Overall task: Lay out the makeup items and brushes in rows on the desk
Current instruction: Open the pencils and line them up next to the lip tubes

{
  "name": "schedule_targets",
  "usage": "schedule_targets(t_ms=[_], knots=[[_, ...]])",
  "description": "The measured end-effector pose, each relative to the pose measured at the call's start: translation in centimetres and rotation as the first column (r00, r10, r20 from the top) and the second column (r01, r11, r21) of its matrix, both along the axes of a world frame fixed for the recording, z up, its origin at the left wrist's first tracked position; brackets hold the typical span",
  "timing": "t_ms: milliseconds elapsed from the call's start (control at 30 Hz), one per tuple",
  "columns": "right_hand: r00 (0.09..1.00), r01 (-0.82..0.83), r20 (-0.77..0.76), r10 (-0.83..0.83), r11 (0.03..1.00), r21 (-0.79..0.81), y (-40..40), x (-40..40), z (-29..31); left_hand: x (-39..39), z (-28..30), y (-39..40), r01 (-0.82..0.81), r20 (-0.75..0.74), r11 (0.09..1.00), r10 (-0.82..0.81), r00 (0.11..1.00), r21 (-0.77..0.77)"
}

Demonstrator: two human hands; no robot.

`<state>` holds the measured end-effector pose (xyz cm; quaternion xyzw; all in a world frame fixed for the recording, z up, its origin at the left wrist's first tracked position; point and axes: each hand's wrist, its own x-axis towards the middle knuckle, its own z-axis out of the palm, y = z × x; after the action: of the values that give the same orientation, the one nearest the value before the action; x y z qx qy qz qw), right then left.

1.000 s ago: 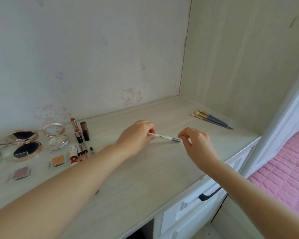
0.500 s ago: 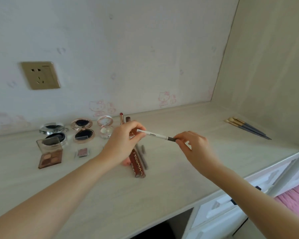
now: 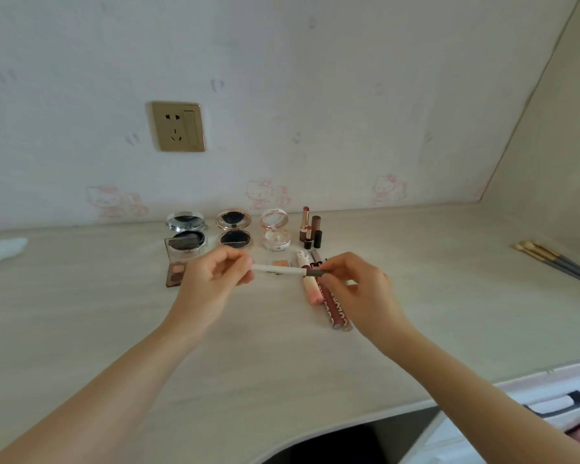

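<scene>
Both hands' grip pinches white pencil (image 3: pixel 278 270) above desk (image 3: pixel 114 329).

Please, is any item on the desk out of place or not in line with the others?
Yes. The brushes lie alone at the desk's far right, away from the rows of makeup. A white crumpled thing lies at the far left. The white pencil is held by both hands, not yet laid down.

A home bedroom's dressing corner: a pale wood-grain desk (image 3: pixel 81 329) built into an alcove, wallpaper (image 3: pixel 282 61) printed with faint pink cartoon cats, a gold wall socket (image 3: pixel 177 126), open makeup compacts (image 3: pixel 233 229) and lipsticks (image 3: pixel 310 229) along the back, white drawers (image 3: pixel 549 406) at lower right
</scene>
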<state>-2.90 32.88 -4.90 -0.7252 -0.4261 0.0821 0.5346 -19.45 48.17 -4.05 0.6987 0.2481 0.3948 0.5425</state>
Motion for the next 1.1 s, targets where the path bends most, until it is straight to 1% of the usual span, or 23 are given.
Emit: schedule_targets(t_ms=[67, 133, 233, 333, 400, 467, 533, 567, 600, 700, 867, 933, 1000, 1100], knots=[[0.998, -0.034, -0.047, 0.035, 0.999, 0.029, 1.0, -1.4, -0.3, -1.1, -0.7, 0.4, -0.008, -0.047, 0.999, 0.009, 0.999, 0.035], [0.996, -0.053, -0.065, 0.054, 0.998, 0.019, 1.8, -2.6, -0.8, -2.1, -1.3, 0.5, 0.036, -0.126, 0.994, -0.022, 0.992, 0.108], [0.990, -0.061, -0.126, 0.059, 0.998, -0.009, 2.6, -3.9, -1.6, -3.0, -2.1, 0.1, 0.075, -0.214, 0.984, -0.040, 0.976, 0.161], [0.977, -0.051, -0.204, 0.056, 0.998, 0.028, 3.2, -4.7, -2.1, -3.6, -2.6, -0.1, 0.036, -0.246, 0.967, 0.027, 0.969, 0.250], [0.954, -0.064, -0.288, 0.083, 0.995, 0.074, 3.5, -4.9, -2.4, -3.8, -2.7, -0.3, 0.024, -0.280, 0.935, 0.081, 0.957, 0.353], [0.922, -0.084, -0.370, 0.113, 0.992, 0.095, 3.7, -5.0, -2.8, -3.9, -2.7, -0.9, 0.033, -0.312, 0.860, 0.149, 0.938, 0.509], [0.887, -0.093, -0.439, 0.142, 0.987, 0.131, 3.7, -5.0, -3.1, -3.8, -2.9, -1.5, 0.051, -0.320, 0.723, 0.240, 0.917, 0.689], [0.870, -0.095, -0.467, 0.158, 0.983, 0.155, 3.7, -4.9, -3.2, -3.7, -2.8, -1.8, 0.063, -0.319, 0.659, 0.275, 0.907, 0.749], [0.855, -0.100, -0.489, 0.175, 0.979, 0.176, 3.7, -4.9, -3.1, -3.6, -2.8, -2.0, 0.070, -0.311, 0.613, 0.296, 0.903, 0.787], [0.829, -0.140, -0.512, 0.226, 0.969, 0.202, 3.5, -4.9, -2.9, -3.5, -2.8, -2.2, 0.077, -0.267, 0.520, 0.303, 0.915, 0.851], [0.828, -0.203, -0.491, 0.273, 0.960, 0.192, 3.0, -5.4, -2.7, -3.3, -3.1, -2.6, 0.119, -0.261, 0.450, 0.267, 0.928, 0.885], [0.835, -0.241, -0.461, 0.301, 0.952, 0.186, 2.9, -5.5, -2.8, -3.5, -3.0, -2.6, 0.116, -0.267, 0.466, 0.273, 0.924, 0.877], [0.848, -0.266, -0.422, 0.321, 0.946, 0.185, 2.8, -5.7, -3.0, -3.6, -3.1, -2.4, 0.102, -0.268, 0.511, 0.263, 0.927, 0.854], [0.865, -0.271, -0.376, 0.331, 0.940, 0.205, 2.9, -5.8, -3.3, -3.8, -3.5, -2.1, 0.096, -0.285, 0.652, 0.191, 0.939, 0.752]])
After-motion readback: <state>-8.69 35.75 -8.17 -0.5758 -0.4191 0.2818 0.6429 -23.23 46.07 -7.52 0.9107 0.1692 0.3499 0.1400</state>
